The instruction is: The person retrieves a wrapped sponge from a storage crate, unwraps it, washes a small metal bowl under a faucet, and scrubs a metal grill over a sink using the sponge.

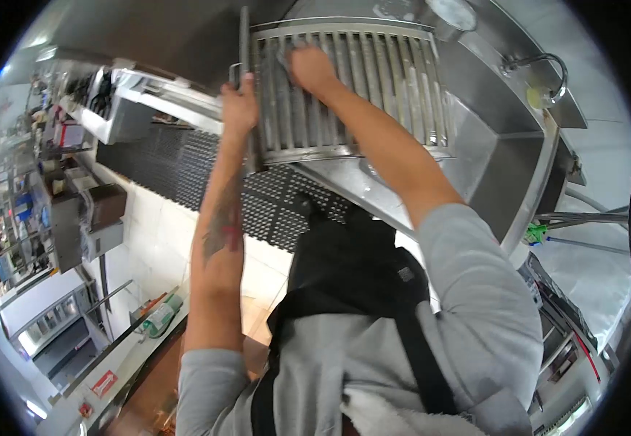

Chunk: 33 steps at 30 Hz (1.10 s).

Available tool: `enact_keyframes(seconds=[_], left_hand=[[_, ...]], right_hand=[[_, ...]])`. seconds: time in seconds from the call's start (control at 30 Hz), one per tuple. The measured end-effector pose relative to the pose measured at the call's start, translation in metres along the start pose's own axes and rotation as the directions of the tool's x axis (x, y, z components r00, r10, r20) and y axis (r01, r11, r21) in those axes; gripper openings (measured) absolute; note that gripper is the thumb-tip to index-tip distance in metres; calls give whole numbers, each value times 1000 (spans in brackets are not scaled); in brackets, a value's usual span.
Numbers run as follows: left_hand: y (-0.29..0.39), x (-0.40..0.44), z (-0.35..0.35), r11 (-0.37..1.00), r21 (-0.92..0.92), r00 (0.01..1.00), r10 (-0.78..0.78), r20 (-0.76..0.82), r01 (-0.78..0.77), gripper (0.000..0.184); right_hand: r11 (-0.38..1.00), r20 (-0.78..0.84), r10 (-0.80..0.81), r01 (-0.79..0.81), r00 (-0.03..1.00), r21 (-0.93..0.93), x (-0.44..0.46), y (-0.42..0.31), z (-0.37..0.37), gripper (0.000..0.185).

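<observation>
Closest to the lens, grey short-sleeved shirt and black apron, with small pale tag on the apron's front, lettering too fine to read. Beyond, wide stainless-steel sink, wet and dull silver, with black perforated floor mat to the left. Across the sink's left part, slatted metal panel: steel-framed, ribbed with narrow parallel slats, streaked in grey and brownish tones under a wet-looking shine. Set with its long axis side to side before the body, slats pointing away from the torso, near left corner showing above the mat. Clamped on the panel's left edge, left hand, just beside small handle. Curled against the slats near the far left corner, apart from the other, right hand; impossible to tell whether closed on anything. Beside the far right corner, round metal container; farther right, curved faucet.
</observation>
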State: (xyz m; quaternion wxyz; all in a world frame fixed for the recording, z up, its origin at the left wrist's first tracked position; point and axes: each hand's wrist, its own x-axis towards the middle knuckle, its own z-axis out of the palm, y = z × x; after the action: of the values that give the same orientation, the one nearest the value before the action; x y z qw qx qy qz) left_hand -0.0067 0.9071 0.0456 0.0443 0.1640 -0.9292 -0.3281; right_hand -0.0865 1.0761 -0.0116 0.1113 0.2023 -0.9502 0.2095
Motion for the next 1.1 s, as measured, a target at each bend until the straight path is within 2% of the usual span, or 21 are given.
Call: enact_keyframes(seconds=[0.03, 0.07, 0.1, 0.17, 0.2, 0.23, 0.3, 0.33, 0.4, 0.53, 0.6, 0.67, 0.7, 0.73, 0.77, 0.8, 0.83, 0.9, 0.97, 1.07, 1.1], left_hand=[[-28, 31, 2, 899, 319, 949, 246, 198, -300, 68], [-34, 41, -7, 793, 490, 932, 304, 197, -362, 68], [-19, 20, -6, 842, 479, 969, 220, 113, -247, 67], [14, -18, 2, 985, 120, 991, -126, 39, 120, 67], [25, -32, 14, 972, 19, 966, -235, 103, 235, 67], [24, -26, 8, 985, 62, 987, -160, -2, 159, 58], [16, -24, 27, 996, 45, 996, -69, -55, 71, 57], [13, -14, 31, 998, 51, 994, 34, -103, -29, 56], [14, -3, 30, 995, 74, 994, 67, -84, -61, 56], [26, -16, 7, 996, 93, 1000, 5, -16, -3, 56], [29, -11, -2, 993, 114, 999, -19, 33, 15, 57], [35, -12, 2, 993, 121, 1000, -1, -22, 4, 57], [40, -13, 3, 984, 172, 997, -26, -74, 39, 60], [33, -5, 14, 960, 277, 998, 58, -35, -46, 61], [17, 1, 23, 837, 499, 971, 233, 41, -222, 61], [8, 6, 32, 716, 621, 936, 340, 87, -318, 62], [1, 4, 38, 682, 642, 915, 394, 82, -351, 62], [12, 14, 3, 961, 255, 988, 130, -82, -105, 63], [10, 22, 3, 941, 288, 971, 215, -105, -177, 56], [-37, 54, 27, 817, 453, 908, 417, -39, -356, 55], [-19, 47, 16, 865, 414, 936, 345, -76, -285, 55]], right_hand=[[991, 118, -132, 130, 984, 24, -7, -18, -10, 17], [914, -190, -333, 366, 924, 176, -21, -26, -9, 31], [976, 328, -60, -13, 943, 216, -45, -54, -56, 51], [935, 259, -265, 182, 929, 305, -124, -16, -41, 57], [933, 357, -210, 78, 910, 351, -144, -11, -47, 50], [912, 397, -133, -44, 908, 408, -131, -29, -63, 47], [871, 339, -39, -134, 940, 472, -151, -51, -70, 41], [877, 317, -47, -113, 947, 467, -160, -58, -64, 41], [908, 228, -77, -26, 971, 419, -177, -66, -49, 36], [892, 201, -93, -8, 975, 452, -170, -73, -53, 34], [912, 234, 107, -189, 966, 364, -157, -72, -77, 39], [914, 51, 238, -242, 970, 325, -143, -65, -97, 44], [958, -11, 233, -227, 972, 178, -141, -43, -95, 49], [983, -153, 174, -163, 973, 80, -150, -29, -97, 54], [981, -172, 191, -184, 967, 54, -154, -30, -107, 54], [969, 21, 189, -190, 982, 161, -154, -39, -121, 48], [987, 158, 46, -70, 986, 146, -173, -23, -95, 44], [978, 194, -203, 189, 960, 89, -158, -26, -82, 44], [986, 10, -164, 164, 986, -35, -106, 18, -51, 41], [994, -227, 78, -94, 971, -59, -12, 49, -20, 30], [994, -146, 81, -91, 986, -64, -12, 38, -22, 28]])
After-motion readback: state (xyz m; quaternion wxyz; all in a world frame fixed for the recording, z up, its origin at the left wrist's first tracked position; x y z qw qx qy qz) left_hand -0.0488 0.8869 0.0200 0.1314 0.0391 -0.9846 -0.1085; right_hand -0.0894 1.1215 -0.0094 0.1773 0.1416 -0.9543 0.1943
